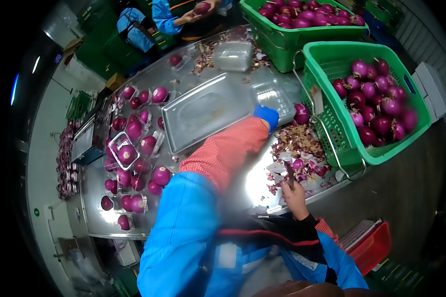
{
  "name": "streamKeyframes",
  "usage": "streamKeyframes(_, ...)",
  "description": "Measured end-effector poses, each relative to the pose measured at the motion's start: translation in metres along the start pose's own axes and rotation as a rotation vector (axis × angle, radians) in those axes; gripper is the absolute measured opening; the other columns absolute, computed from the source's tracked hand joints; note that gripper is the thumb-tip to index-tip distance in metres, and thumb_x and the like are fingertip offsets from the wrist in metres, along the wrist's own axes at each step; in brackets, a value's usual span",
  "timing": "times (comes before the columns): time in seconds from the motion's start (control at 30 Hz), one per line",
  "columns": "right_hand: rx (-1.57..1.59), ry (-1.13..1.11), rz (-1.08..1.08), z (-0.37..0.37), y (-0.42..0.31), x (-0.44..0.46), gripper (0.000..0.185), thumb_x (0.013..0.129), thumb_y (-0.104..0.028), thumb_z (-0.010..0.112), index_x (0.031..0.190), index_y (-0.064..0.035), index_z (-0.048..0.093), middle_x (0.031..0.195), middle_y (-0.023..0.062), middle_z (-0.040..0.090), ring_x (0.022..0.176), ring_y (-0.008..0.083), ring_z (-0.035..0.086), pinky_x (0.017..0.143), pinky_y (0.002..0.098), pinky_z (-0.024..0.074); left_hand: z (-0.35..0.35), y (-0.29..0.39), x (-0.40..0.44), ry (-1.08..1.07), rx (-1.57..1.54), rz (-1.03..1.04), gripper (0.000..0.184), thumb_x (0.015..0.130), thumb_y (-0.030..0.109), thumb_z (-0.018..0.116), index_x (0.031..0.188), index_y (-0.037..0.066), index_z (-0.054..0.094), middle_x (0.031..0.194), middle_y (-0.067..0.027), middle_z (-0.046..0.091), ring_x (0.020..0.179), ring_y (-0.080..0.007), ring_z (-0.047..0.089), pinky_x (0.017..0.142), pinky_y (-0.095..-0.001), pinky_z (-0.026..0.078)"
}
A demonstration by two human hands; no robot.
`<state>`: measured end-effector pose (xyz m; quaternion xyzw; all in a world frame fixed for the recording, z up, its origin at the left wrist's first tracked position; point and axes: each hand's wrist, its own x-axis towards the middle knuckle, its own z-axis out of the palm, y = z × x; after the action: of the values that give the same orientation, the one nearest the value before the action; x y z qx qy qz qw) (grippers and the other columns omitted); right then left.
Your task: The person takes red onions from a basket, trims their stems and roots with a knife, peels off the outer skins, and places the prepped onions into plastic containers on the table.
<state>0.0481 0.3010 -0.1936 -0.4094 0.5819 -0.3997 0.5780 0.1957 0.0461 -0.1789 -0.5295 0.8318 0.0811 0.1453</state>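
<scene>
the clear plastic tray [275, 94] lies on the desk [255, 190] just beyond your left hand [266, 116], near enough that the blue glove covers part of its closest edge from view. a single red onion [301, 114] sits just to the right of that glove, between it and the wall of the near green basket [334, 141]. your right hand [295, 198] is closer to your body, over the front edge of the desk, well apart from both the tray and that onion.

your left arm reaches forward across the desk, and the fingers of that glove are mostly hidden; you cannot tell from here whether they are spread or pinching the tray's edge. your right hand is bare and curled closed around the knife [289, 173], whose dark blade points forward, away from you, over the near part of the heap of peelings [295, 141]. that heap spreads between your two hands, alongside the basket.

to the left of your glove lies the shallow metal tray [183, 106], its corner near your sleeve. farther left, you have many red onions in clear packs [126, 154]. across the desk, a co-worker [164, 17] holds another onion [201, 8].
</scene>
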Motion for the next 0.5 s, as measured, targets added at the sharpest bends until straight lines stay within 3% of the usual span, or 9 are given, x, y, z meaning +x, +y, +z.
streamKeyframes(0.1,-0.011,0.093,-0.063,-0.027,0.024,0.004,0.023,0.095,-0.018,0.058,0.078,-0.0034,0.056,0.062,-0.0046,0.049,0.052,0.0048,0.043,0.047,0.0234,0.0335,-0.008,0.002,0.006,-0.026,0.053,0.018,0.023,0.081,0.022,0.062,0.100,0.014,0.072,0.103,-0.0110,0.071,0.099,-0.0280,0.067,0.087,-0.0444,0.046)
streamKeyframes(0.13,0.117,0.083,0.000,-0.030,0.030,0.007,0.025,0.096,-0.018,0.057,0.076,-0.0043,0.055,0.061,-0.0047,0.048,0.051,0.0046,0.042,0.046,0.0232,0.0320,-0.010,0.003,0.006,0.009,0.037,0.006,0.024,0.080,0.024,0.064,0.100,0.015,0.071,0.102,-0.0111,0.071,0.098,-0.0290,0.068,0.085,-0.0435,0.049)
streamKeyframes(0.23,0.090,0.079,-0.079,-0.040,0.028,0.005,0.024,0.097,-0.017,0.056,0.076,-0.0048,0.055,0.061,-0.0046,0.048,0.050,0.0044,0.041,0.046,0.0227,0.0311,-0.012,0.001,-0.002,0.185,0.034,0.069,0.026,0.077,0.029,0.064,0.097,0.013,0.071,0.095,-0.0114,0.071,0.090,-0.0296,0.069,0.077,-0.0412,0.054)
streamKeyframes(0.3,0.117,0.020,-0.030,-0.042,0.034,0.006,0.016,0.096,-0.016,0.057,0.089,-0.0017,0.060,0.066,-0.0044,0.052,0.057,0.0040,0.045,0.051,0.0223,0.0356,-0.017,-0.001,-0.003,0.178,0.028,0.083,0.027,0.082,0.035,0.062,0.095,0.012,0.070,0.089,-0.0122,0.070,0.084,-0.0308,0.069,0.072,-0.0429,0.054)
streamKeyframes(0.37,0.140,-0.040,0.016,-0.043,0.038,0.009,0.020,0.094,-0.015,0.058,0.103,0.0014,0.066,0.072,-0.0042,0.055,0.064,0.0035,0.048,0.057,0.0219,0.0400,-0.014,-0.006,-0.003,0.258,0.002,0.106,0.028,0.086,0.037,0.059,0.091,0.012,0.070,0.087,-0.0128,0.070,0.082,-0.0310,0.068,0.070,-0.0431,0.054)
streamKeyframes(0.4,0.101,-0.022,-0.009,-0.041,0.026,0.005,0.019,0.094,-0.015,0.058,0.102,0.0013,0.066,0.073,-0.0039,0.057,0.065,0.0040,0.050,0.058,0.0222,0.0412,-0.030,0.003,-0.017,0.286,0.029,0.090,0.033,0.090,0.039,0.055,0.083,0.010,0.069,0.085,-0.0142,0.068,0.077,-0.0317,0.067,0.063,-0.0435,0.051)
streamKeyframes(0.5,0.039,0.005,-0.080,-0.039,0.021,0.001,0.020,0.094,-0.015,0.059,0.102,0.0011,0.066,0.072,-0.0033,0.057,0.065,0.0046,0.051,0.058,0.0232,0.0422,-0.037,0.014,-0.061,0.230,0.115,0.153,0.032,0.089,0.036,0.057,0.074,0.009,0.068,0.082,-0.0146,0.067,0.070,-0.0331,0.064,0.059,-0.0444,0.048)
